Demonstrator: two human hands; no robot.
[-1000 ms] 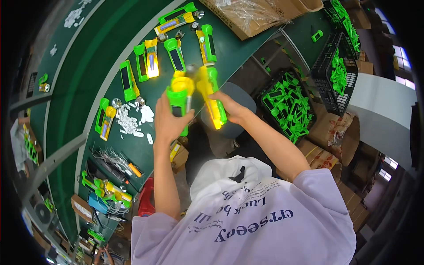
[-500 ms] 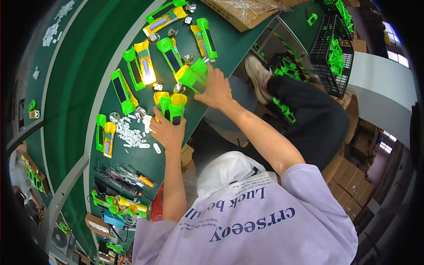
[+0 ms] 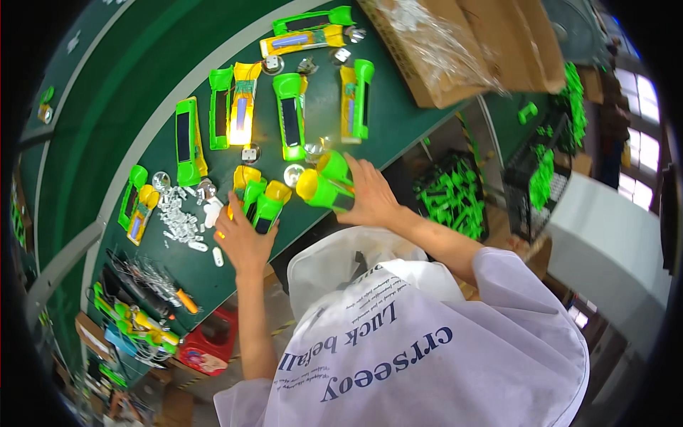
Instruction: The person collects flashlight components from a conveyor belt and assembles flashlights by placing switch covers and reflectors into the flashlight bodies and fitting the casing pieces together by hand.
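Observation:
My right hand (image 3: 371, 193) is closed around green flashlight housings (image 3: 333, 196) with yellow cup-shaped ends, held at the bench's near edge. My left hand (image 3: 245, 242) has its fingers curled against another pair of green and yellow flashlight housings (image 3: 270, 203); its thumb side is partly hidden by them. A round silver reflector (image 3: 293, 175) lies between the two hands. Beyond them, several flashlight bodies lie in a loose arc, among them a green one (image 3: 289, 117) with a dark panel and an opened yellow one (image 3: 243, 107) showing a blue-violet cell.
Small white plastic parts (image 3: 178, 217) are heaped left of my left hand. Tools and wires (image 3: 153, 277) lie nearer on the left. A cardboard box (image 3: 434, 53) occupies the far right corner. Crates of green parts (image 3: 452, 196) stand right of the bench, and a red container (image 3: 210, 341) below it.
My right hand has drawn the housings nearer to me, away from the reflectors. My left hand stays at its housings. The view has shifted, showing more of the cardboard box.

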